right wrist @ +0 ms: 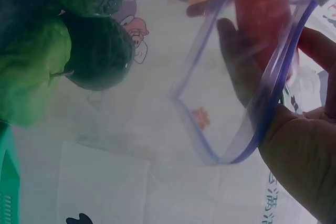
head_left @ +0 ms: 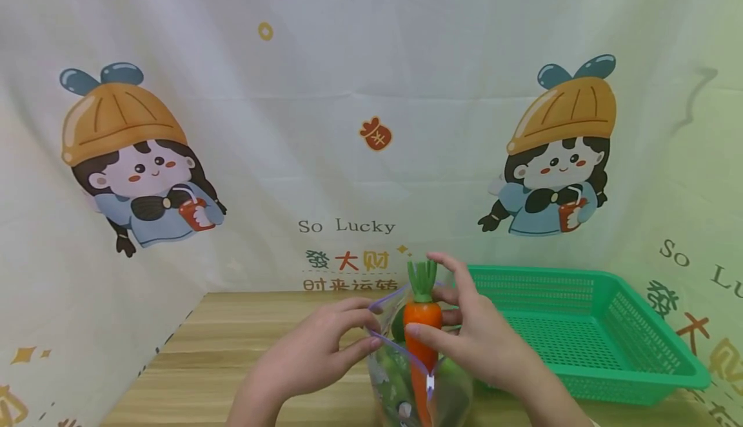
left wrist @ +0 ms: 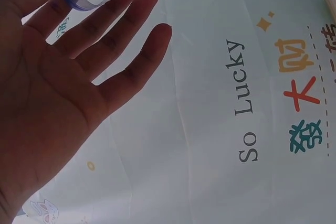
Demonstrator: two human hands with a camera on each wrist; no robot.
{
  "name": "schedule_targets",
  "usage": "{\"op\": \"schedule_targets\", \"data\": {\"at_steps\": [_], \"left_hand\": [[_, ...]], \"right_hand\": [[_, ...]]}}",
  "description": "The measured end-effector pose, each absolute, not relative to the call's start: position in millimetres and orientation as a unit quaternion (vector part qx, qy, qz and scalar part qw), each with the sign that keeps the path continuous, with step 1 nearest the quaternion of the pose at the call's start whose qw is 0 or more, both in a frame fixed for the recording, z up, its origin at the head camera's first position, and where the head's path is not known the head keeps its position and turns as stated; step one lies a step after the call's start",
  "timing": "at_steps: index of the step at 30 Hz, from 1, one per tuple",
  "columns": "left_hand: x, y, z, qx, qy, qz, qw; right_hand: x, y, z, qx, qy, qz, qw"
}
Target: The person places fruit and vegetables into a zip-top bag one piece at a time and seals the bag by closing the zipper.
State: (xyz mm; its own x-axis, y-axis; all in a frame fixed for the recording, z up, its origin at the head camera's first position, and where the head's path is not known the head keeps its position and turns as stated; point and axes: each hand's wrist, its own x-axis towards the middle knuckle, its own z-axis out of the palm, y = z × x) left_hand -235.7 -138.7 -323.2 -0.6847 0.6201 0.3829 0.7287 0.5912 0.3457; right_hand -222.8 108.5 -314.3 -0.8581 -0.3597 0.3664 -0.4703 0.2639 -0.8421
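Observation:
My right hand holds an orange carrot with a green top, thumb across its front and fingers behind. The carrot stands nearly upright, its tip lower down within the outline of a clear zip bag. With thumb and fingers, my left hand pinches the left side of the bag's purple-edged mouth, which gapes wide. A white slider sits on the near edge. Inside the bag, the right wrist view shows a light green apple-like fruit and a dark green round one.
A green plastic basket stands to the right, behind my right forearm. Wood-patterned table surface spreads out left of the bag. A printed cloth hangs behind and along both sides.

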Motion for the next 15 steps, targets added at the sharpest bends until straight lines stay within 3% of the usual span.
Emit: {"op": "schedule_targets", "data": {"at_steps": [8,15], "left_hand": [[-234,-138,-322,-0.376,-0.887,-0.240,0.118],[-233,-136,-320,-0.386,-0.882,-0.231,0.141]], "right_hand": [[-222,112,-314,0.314,-0.791,0.519,0.083],[-220,123,-311,0.329,-0.839,0.428,0.066]]}}
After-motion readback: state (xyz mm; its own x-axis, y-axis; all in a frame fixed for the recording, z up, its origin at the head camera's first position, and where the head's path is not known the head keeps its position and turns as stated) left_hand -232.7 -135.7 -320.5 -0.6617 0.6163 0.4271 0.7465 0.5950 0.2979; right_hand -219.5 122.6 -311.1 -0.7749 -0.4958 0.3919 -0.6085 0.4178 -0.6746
